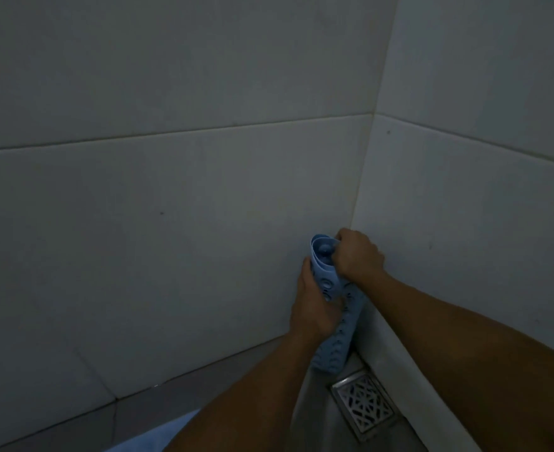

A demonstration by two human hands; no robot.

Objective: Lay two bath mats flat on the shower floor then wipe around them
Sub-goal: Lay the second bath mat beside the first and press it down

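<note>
left hand [313,308] grips rolled blue mat [337,331] mid-length | right hand [357,254] pinches its top edge, upright

A dim home shower stall, shown by large pale wall tiles [203,190] meeting in a corner [363,177] above a grey floor [308,419] with a square metal drain grate [365,404].

Both bare forearms are reaching forward and down, close together. The left hand [314,308] is wrapping its fingers around a rolled mat [337,324] at mid-length, while the right hand [358,254] is gripping its top end from above.
</note>
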